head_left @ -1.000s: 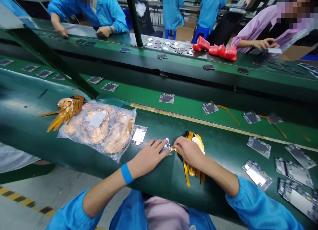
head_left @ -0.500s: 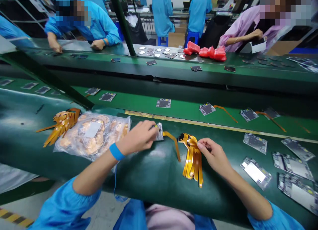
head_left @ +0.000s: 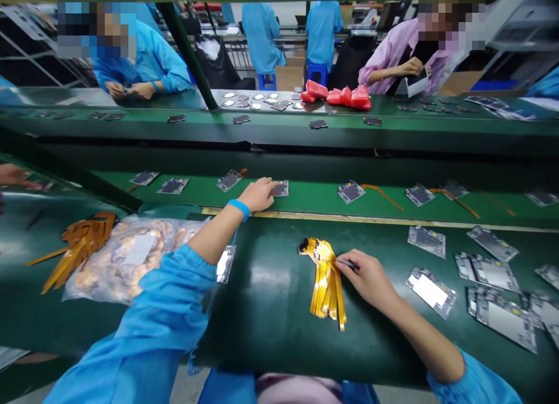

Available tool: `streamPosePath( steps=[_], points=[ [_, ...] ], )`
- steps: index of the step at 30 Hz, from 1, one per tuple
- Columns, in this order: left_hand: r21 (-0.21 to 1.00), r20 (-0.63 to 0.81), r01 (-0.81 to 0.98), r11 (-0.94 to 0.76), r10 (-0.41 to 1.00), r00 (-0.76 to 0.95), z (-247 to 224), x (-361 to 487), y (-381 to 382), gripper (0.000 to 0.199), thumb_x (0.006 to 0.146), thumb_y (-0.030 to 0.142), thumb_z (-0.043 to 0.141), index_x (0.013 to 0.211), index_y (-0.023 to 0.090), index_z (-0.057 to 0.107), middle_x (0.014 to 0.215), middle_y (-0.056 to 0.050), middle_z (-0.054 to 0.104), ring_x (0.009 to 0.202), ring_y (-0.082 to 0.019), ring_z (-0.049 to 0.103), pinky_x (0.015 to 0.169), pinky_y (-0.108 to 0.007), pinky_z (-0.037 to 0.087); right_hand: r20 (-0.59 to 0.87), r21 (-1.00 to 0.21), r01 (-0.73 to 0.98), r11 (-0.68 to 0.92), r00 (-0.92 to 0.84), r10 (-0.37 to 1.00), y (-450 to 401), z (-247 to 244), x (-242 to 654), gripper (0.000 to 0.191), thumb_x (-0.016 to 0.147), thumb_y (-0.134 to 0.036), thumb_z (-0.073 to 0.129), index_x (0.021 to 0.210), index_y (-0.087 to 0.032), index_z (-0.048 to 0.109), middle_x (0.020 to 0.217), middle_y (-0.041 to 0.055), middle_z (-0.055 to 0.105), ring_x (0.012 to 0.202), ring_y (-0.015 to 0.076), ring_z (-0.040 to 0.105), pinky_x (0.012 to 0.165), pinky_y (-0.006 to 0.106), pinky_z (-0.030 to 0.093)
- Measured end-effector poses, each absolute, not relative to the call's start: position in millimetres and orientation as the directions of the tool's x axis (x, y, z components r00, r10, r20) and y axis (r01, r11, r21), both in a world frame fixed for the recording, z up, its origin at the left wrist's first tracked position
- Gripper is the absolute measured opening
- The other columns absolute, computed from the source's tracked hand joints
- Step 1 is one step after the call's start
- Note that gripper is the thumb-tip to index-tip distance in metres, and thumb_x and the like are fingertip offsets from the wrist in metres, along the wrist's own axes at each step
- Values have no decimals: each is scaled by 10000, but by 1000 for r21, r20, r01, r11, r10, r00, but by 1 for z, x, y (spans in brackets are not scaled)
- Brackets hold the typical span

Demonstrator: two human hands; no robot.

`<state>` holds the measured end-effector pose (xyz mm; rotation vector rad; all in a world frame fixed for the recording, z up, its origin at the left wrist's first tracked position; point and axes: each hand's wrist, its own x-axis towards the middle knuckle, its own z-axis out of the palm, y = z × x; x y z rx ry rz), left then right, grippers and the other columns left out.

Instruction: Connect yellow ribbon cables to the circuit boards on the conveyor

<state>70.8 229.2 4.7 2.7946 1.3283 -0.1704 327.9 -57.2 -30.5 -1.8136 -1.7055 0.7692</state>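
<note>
Reaching over the belt, my left hand (head_left: pixel 258 194) has its fingertips on a circuit board (head_left: pixel 280 188); the fingers look pressed together. My right hand (head_left: pixel 364 273) pinches a small dark tool (head_left: pixel 348 263), whose tip meets a fanned bundle of orange flex cables (head_left: pixel 327 282) on the green table (head_left: pixel 271 328). Left of the bundle, another board (head_left: pixel 225 264) lies partly behind my left forearm. A board with an orange cable (head_left: pixel 350 191) rests on the belt to the right.
A clear bag of parts (head_left: pixel 135 258) and a second cable bundle (head_left: pixel 82 241) lie at left. Several boards (head_left: pixel 502 316) are spread at right. A green post (head_left: pixel 65 165) slants across the left. People (head_left: pixel 148 60) sit across the line, near red bundles (head_left: pixel 349 96).
My left hand has moved up from the table to the belt and let go of the board with the orange cable. My right hand stays by the bundle. The view has shifted.
</note>
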Motion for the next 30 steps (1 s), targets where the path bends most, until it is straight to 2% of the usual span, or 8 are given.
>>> streamPosePath(
  steps=[3, 7, 12, 17, 23, 27, 30],
  points=[
    [-38, -235, 745, -667, 730, 642, 3, 96, 238, 746, 857, 204, 548, 1577, 175, 357, 1617, -185, 378, 1491, -338, 363, 1148, -492, 405, -49, -668, 743, -43, 13, 999, -55, -26, 328, 286, 1006, -379, 503, 980, -235, 749, 977, 63, 729, 882, 215, 673, 763, 324, 483],
    [-69, -302, 725, -685, 707, 640, 5, 107, 244, 729, 809, 214, 601, 1523, 213, 455, 1470, -198, 509, 1308, -359, 527, 1024, -488, 471, -57, -623, 781, -31, -6, 998, -48, -22, 320, 232, 997, -327, 540, 1047, -254, 755, 1041, 55, 726, 940, 215, 685, 805, 322, 495],
    [-115, -267, 732, -672, 731, 629, 5, 107, 241, 801, 773, 326, 688, 1526, 215, 442, 1345, -201, 556, 1257, -378, 520, 988, -474, 462, -110, -535, 844, -50, -11, 994, -38, -20, 307, 167, 967, -281, 617, 1093, -256, 723, 1119, 48, 699, 954, 204, 684, 775, 286, 463],
    [-46, -183, 731, -681, 725, 664, 16, 97, 226, 795, 760, 325, 684, 1503, 185, 439, 1301, -179, 547, 1201, -347, 537, 952, -420, 473, -179, -509, 857, -78, -17, 984, -30, -16, 303, 67, 950, -241, 628, 958, -224, 692, 1033, 36, 700, 908, 191, 668, 704, 265, 392],
    [42, -53, 651, -758, 649, 759, 29, 58, 167, 700, 760, 254, 628, 1439, 157, 484, 1189, -150, 550, 1063, -304, 566, 907, -406, 480, -168, -519, 850, -90, 1, 986, -32, -10, 309, 148, 985, -297, 588, 937, -246, 718, 994, 24, 746, 898, 199, 679, 688, 274, 375],
    [81, -69, 596, -799, 592, 803, 21, 25, 107, 649, 742, 235, 619, 1376, 145, 512, 1153, -141, 553, 1031, -292, 554, 893, -406, 476, -103, -532, 843, -73, 21, 994, -37, -12, 314, 168, 964, -325, 598, 973, -276, 758, 1033, 22, 770, 940, 216, 696, 711, 288, 409],
    [74, -133, 619, -782, 607, 783, 12, 9, 64, 621, 747, 227, 615, 1357, 147, 526, 1135, -138, 563, 1029, -297, 552, 894, -420, 465, -121, -549, 828, -116, 59, 991, -38, -11, 317, 180, 943, -361, 605, 946, -292, 771, 969, 8, 790, 884, 223, 709, 675, 288, 404]
  ],
)
